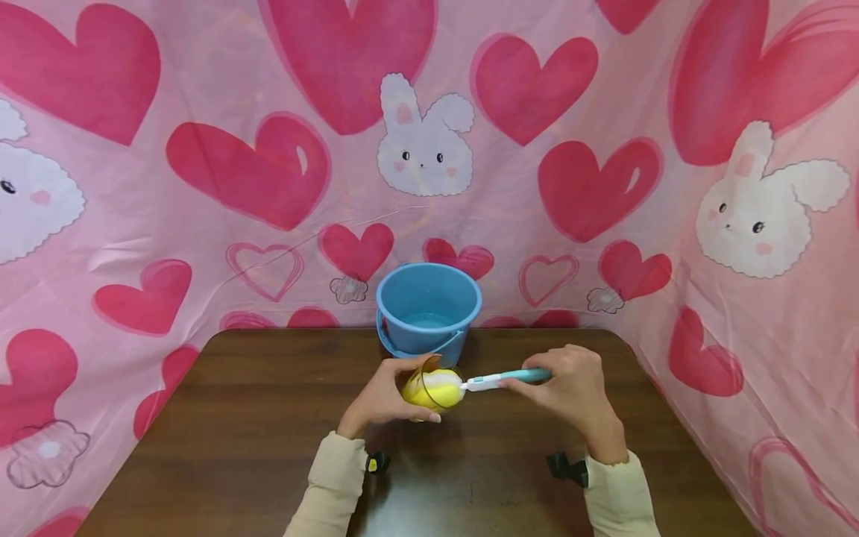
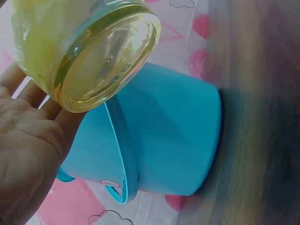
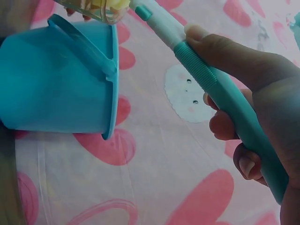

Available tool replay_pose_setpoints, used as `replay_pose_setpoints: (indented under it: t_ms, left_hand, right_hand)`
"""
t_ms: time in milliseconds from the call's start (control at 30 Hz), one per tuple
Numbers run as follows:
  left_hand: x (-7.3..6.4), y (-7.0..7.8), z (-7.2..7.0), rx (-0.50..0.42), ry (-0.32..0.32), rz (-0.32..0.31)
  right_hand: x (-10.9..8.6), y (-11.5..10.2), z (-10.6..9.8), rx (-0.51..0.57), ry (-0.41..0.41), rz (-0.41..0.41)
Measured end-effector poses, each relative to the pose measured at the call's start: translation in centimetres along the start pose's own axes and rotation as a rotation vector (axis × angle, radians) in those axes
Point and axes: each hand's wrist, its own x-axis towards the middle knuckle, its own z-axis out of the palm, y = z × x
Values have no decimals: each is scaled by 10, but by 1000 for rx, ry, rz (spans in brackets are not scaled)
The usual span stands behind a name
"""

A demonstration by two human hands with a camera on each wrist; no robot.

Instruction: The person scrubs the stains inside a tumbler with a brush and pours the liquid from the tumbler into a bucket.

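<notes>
My left hand (image 1: 381, 397) grips an amber-tinted glass cup (image 2: 110, 61), tipped on its side above the table, with its thick base towards the left wrist camera. Inside the cup sits the yellow and white sponge head (image 1: 443, 389) of a cup brush. From its mouth, the brush's white and teal handle (image 3: 225, 91) runs out to the right. My right hand (image 1: 570, 384) holds that handle, with the fingers curled round it and the thumb lying along it. Parts of the sponge are seen only through the glass.
A blue bucket (image 1: 429, 339) stands at the table's back edge, just behind the cup, with its handle hanging down in front. The dark wooden table (image 1: 268, 432) is backed by a pink cloth (image 1: 523, 186) with hearts and rabbits.
</notes>
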Motion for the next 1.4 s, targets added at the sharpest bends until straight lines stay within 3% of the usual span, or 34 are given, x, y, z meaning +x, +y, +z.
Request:
replay_pose_setpoints:
  t_ms: [233,367,567,767,1067,1233,1400]
  left_hand:
    - [0,-2,-2,11,7,3]
    - [-1,-3,-5,15,2,-35]
    - [-5,-2,-12,-2,-35,-98]
    - [-6,-5,-18,-46,-83,-99]
    - [-5,-6,-18,-5,-153,-99]
    - [-5,-4,-20,-9,-152,-93]
    - [-7,0,-23,-75,-117,-84]
  right_hand:
    - [4,0,-1,-33,64,-83]
    - [6,0,0,-51,107,-132]
    - [8,-4,1,-105,101,-157]
    - [9,-6,-2,-133,156,-200]
    - [14,-5,8,-88,353,-334]
    - [15,-7,12,-97,392,-369]
    - [14,-9,13,-87,395,-360]
